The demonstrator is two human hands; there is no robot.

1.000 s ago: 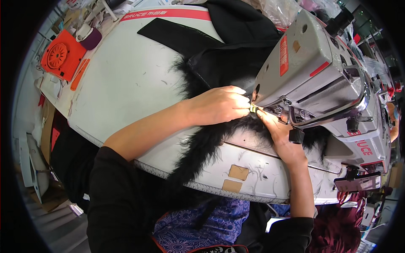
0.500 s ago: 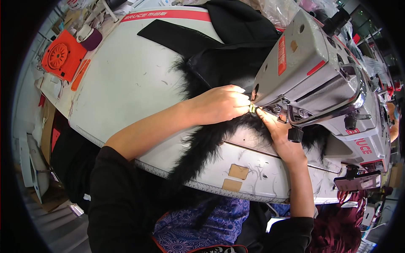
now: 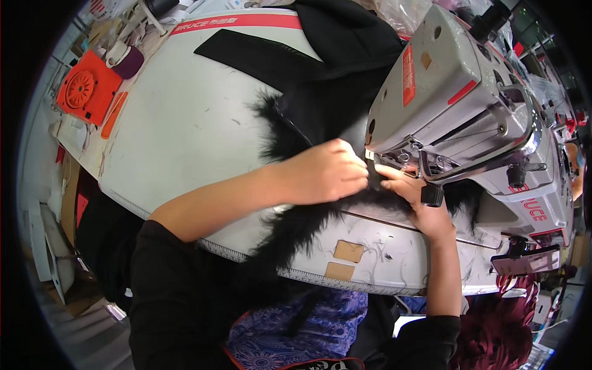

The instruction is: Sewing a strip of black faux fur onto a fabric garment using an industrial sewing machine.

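Black fabric (image 3: pixel 333 98) with a shaggy black feathery trim (image 3: pixel 283 228) lies under the grey sewing machine (image 3: pixel 425 92). My left hand (image 3: pixel 330 169) is closed on the black fabric just left of the lit needle area, its knuckles up and fingertips hidden. My right hand (image 3: pixel 414 194) lies below the presser area, with thumb and index finger apart on the dark material; part of it is behind the machine's metal parts and knob. A narrow dark piece (image 3: pixel 373 172) sits between the hands.
At the upper left are an orange case (image 3: pixel 86 86), a purple container (image 3: pixel 128 60) and an orange-handled tool (image 3: pixel 114 114). A phone in a holder (image 3: pixel 524 262) hangs at the lower right. Two cardboard patches (image 3: pixel 348 251) are stuck on the white table (image 3: pixel 179 123). Burgundy material (image 3: pixel 493 330) lies below.
My left hand has moved down toward me and slightly right, drawing the feathered fabric along. My right hand has shifted slightly down, and more dark material shows at the needle area.
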